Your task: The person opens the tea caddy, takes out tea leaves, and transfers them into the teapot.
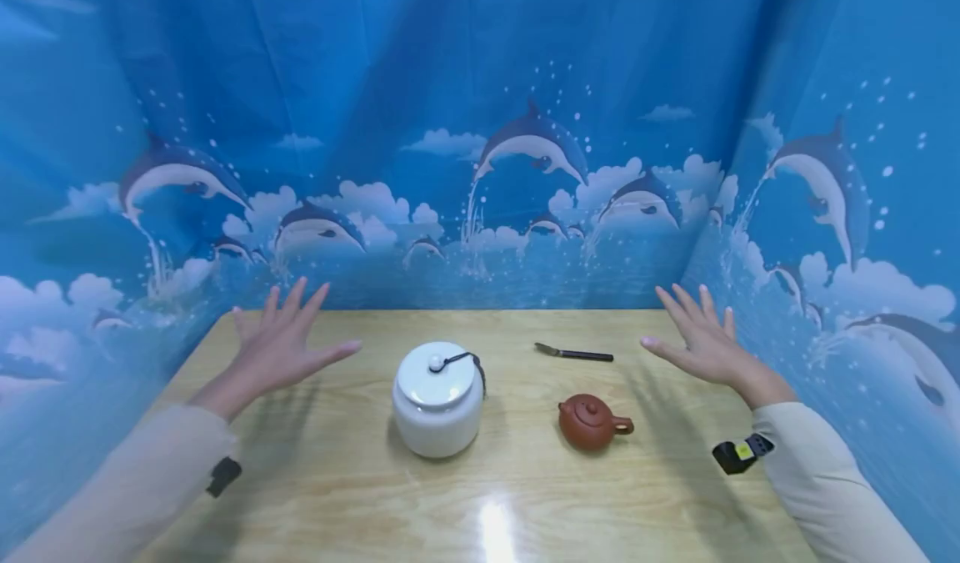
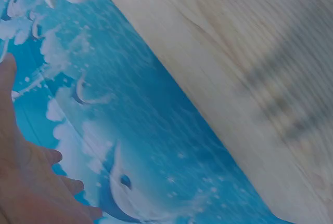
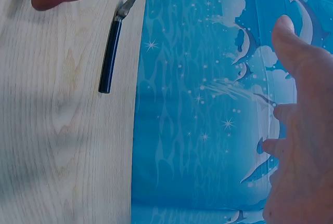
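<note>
Fingers spread, my left hand (image 1: 276,348) hovers above the left part of the table and holds nothing. To its right stands a white lidded jar (image 1: 437,413) with a dark cord looped at the lid's knob. My right hand (image 1: 705,348) is also raised with spread fingers, over the table's right side, touching nothing. Nearest to it lie a small tool with a black handle and short metal blade (image 1: 587,355) and a reddish-brown teapot (image 1: 587,424) with its lid on. The teapot's handle points right. In the right wrist view, the tool (image 3: 109,57) lies near the table edge.
The light wooden table (image 1: 337,505) carries the jar, teapot and tool. A blue dolphin-print curtain (image 1: 420,71) hangs behind it and along both sides. A dark wrist device (image 1: 742,453) sits at the right sleeve, another (image 1: 223,476) at the left.
</note>
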A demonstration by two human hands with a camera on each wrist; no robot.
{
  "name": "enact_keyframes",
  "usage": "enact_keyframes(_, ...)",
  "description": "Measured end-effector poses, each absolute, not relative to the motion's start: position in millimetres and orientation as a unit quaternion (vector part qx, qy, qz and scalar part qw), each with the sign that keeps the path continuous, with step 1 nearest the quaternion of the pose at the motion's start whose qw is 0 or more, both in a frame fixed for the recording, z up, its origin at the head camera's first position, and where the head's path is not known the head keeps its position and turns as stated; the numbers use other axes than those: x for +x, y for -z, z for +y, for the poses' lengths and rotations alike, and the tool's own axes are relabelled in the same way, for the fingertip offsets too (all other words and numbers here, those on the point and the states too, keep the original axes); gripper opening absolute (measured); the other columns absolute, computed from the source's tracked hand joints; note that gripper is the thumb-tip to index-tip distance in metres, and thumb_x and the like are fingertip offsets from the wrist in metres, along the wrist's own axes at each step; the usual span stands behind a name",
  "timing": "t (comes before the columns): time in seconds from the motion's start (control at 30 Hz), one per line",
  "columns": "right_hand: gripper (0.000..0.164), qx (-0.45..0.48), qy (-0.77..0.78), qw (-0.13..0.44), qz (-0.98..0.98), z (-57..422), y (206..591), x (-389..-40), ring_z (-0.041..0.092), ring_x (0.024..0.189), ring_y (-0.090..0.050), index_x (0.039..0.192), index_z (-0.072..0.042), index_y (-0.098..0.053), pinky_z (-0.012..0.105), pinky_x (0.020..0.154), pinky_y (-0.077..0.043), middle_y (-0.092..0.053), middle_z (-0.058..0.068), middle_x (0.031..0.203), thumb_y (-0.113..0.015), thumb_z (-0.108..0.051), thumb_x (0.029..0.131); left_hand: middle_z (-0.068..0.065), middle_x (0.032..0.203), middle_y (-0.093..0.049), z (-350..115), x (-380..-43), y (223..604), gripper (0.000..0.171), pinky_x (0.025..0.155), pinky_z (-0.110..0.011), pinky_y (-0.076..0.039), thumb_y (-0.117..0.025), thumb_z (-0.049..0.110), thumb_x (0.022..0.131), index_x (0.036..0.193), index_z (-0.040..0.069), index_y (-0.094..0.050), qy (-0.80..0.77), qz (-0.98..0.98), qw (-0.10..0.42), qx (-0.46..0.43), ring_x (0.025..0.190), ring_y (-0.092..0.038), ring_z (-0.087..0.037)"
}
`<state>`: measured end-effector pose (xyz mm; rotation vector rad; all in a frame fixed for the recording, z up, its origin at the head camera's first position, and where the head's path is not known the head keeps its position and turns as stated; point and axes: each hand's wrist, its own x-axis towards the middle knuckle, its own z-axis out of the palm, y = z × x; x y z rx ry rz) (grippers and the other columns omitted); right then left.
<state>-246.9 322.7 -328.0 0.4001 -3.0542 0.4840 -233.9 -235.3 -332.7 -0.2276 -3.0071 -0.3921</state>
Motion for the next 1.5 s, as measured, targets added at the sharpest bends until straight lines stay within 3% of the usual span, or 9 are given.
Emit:
enact_keyframes(0.27, 0.089, 0.149, -0.169, 0.012, -0.974, 320, 331, -241, 0.048, 0.139, 0.021, 0.155, -0.017, 0.0, 0.075, 0.102, 0.014, 0.002, 0.024, 0.158, -0.052, -0.053, 0.093, -0.015, 0.16, 0.009, -186, -242, 322, 0.108, 0.097, -0.075, 0.02, -0.045, 0.083, 0.076, 0.156, 0.023, -0.004, 0.132, -0.984, 0.04, -0.114, 0.139, 0.014, -0.051)
enact_keyframes(0.5, 0.091, 0.17, -0.157, 0.021, -0.973, 310, 340, -235, 0.049, 0.142, 0.006, 0.155, -0.015, -0.005, 0.074, 0.107, -0.001, -0.006, 0.023, 0.158, -0.055, -0.055, 0.091, -0.007, 0.161, 0.008, -137, -241, 312, 0.106, 0.104, -0.072, 0.014, -0.051, 0.082, 0.074, 0.155, 0.028, -0.008, 0.163, -0.971, 0.032, -0.171, 0.144, 0.013, -0.042)
enact_keyframes(0.8, 0.089, 0.193, -0.225, 0.006, -0.955, 300, 361, -227, 0.046, 0.143, 0.002, 0.154, -0.007, -0.015, 0.072, 0.108, -0.009, -0.01, 0.023, 0.158, -0.062, -0.047, 0.09, -0.001, 0.161, 0.008, -80, -236, 311, 0.105, 0.114, -0.063, 0.004, -0.058, 0.077, 0.074, 0.155, 0.031, -0.009, 0.218, -0.947, 0.014, -0.236, 0.146, 0.013, -0.031)
enact_keyframes(1.0, 0.083, 0.207, -0.243, 0.019, -0.948, 292, 375, -221, 0.046, 0.142, -0.01, 0.151, -0.005, -0.026, 0.07, 0.108, -0.017, -0.02, 0.023, 0.155, -0.065, -0.045, 0.089, 0.003, 0.16, 0.008, -46, -233, 325, 0.107, 0.116, -0.059, -0.003, -0.061, 0.075, 0.073, 0.154, 0.032, -0.007, 0.25, -0.934, -0.002, -0.257, 0.146, 0.01, -0.027)
enact_keyframes(1.27, 0.067, 0.219, -0.27, 0.066, -0.935, 284, 396, -217, 0.046, 0.137, -0.029, 0.142, -0.002, -0.042, 0.066, 0.106, -0.029, -0.038, 0.024, 0.147, -0.069, -0.032, 0.088, 0.001, 0.162, 0.002, -8, -226, 354, 0.11, 0.114, -0.057, -0.022, -0.068, 0.069, 0.072, 0.155, 0.026, -0.009, 0.294, -0.914, -0.036, -0.279, 0.148, -0.005, -0.024)
enact_keyframes(1.5, 0.056, 0.224, -0.3, 0.094, -0.922, 278, 413, -214, 0.043, 0.122, -0.05, 0.132, -0.002, -0.056, 0.059, 0.097, -0.044, -0.055, 0.023, 0.133, -0.073, -0.028, 0.085, 0.0, 0.162, -0.002, 13, -221, 382, 0.114, 0.113, -0.057, -0.024, -0.069, 0.071, 0.069, 0.155, 0.025, -0.01, 0.325, -0.905, -0.068, -0.267, 0.147, -0.009, -0.024)
